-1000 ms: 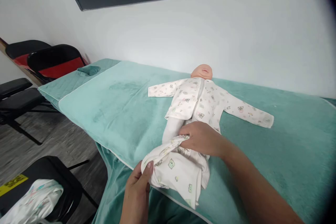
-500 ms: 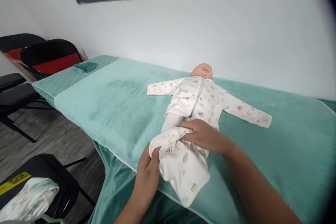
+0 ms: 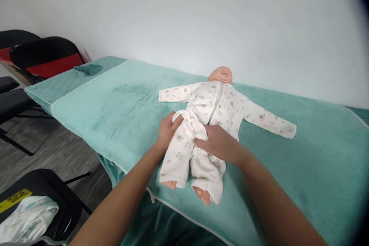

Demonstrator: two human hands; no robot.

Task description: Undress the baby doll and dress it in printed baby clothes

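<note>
A baby doll (image 3: 220, 73) lies on its back, its head toward the wall, in a white printed jacket (image 3: 229, 103) with both sleeves spread. White printed baby trousers (image 3: 178, 155) cover both legs, and the feet poke out at the cuffs. My left hand (image 3: 169, 128) is closed on the trousers' waistband at the left side, thumb on top. At the middle of the bunched waistband, my right hand (image 3: 215, 140) pinches the fabric. The doll's hips are hidden under the bunched cloth and my hands.
A green padded cover (image 3: 121, 103) spreads over the bed beneath the doll, against a white wall (image 3: 184, 30). On the left stand black and red folding chairs (image 3: 52, 59). A crumpled printed cloth (image 3: 31, 217) lies on a nearer black chair (image 3: 57, 192).
My left hand has drawn the trousers up the leg toward the jacket, so both feet now show at the cuffs. My right hand still grips the waistband.
</note>
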